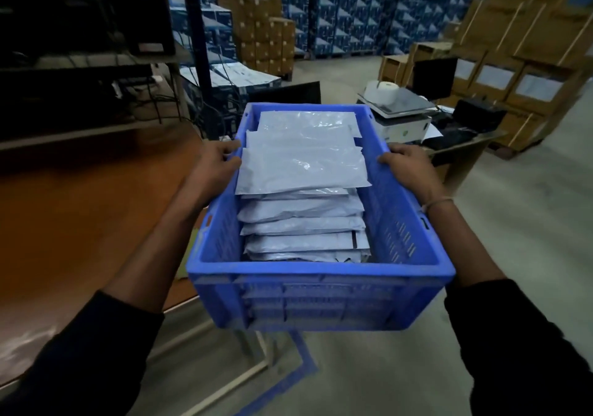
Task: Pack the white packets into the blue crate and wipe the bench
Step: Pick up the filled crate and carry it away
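Evidently, the blue crate [321, 281], filled with white packets [303, 171], was held clear of the bench [80, 210], left hand [213, 171] and right hand [407, 167] fingers curled over opposite rims; level carrying was advisable.

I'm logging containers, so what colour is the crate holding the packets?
Blue. The crate shows best in the head view, held by both hands.

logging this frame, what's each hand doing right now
Left hand: grips the left rim of the blue crate.
Right hand: grips the crate's right rim.
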`<state>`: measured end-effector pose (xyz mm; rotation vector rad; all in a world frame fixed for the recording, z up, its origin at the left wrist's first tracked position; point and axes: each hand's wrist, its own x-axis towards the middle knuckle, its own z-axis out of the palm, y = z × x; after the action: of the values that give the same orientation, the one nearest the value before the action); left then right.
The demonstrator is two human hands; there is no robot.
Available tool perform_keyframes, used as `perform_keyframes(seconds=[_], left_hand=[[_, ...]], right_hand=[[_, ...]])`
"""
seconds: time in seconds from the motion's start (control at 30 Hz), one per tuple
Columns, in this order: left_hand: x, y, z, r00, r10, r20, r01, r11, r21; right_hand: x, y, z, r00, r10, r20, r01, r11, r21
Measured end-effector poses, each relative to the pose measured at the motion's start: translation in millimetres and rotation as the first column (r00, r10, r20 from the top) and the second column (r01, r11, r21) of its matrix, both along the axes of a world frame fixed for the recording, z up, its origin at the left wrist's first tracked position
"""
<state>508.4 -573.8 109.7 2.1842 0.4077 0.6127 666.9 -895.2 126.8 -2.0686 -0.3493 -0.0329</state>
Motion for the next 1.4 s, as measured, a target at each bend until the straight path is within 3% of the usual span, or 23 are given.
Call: perform_keyframes(seconds=[0.23, 0.47, 0.8, 1.4], left_hand=[[-23.3, 52.5, 11.2, 0.993, 0.119, 0.008, -0.119, 0.991, 0.058], [-47.3, 107.2, 10.8, 0.964, 0.264, 0.018, -0.264, 0.964, 0.007], [-85.2, 163.7, 21.3, 0.874, 0.486, 0.001, -0.486, 0.874, -0.019], [-229.2, 308.8, -11.8, 0.807, 0.591, 0.009, -0.59, 0.806, -0.055]], right_hand=[[8.5, 81.5, 6.3, 0.994, 0.107, 0.037, -0.109, 0.993, 0.055], [25.3, 164.8, 10.3, 0.966, 0.257, 0.018, -0.258, 0.965, 0.056], [46.0, 287.3, 10.8, 0.896, 0.444, 0.003, -0.444, 0.895, 0.055], [-67.3, 471.7, -22.8, 0.817, 0.577, -0.016, -0.577, 0.817, 0.017]])
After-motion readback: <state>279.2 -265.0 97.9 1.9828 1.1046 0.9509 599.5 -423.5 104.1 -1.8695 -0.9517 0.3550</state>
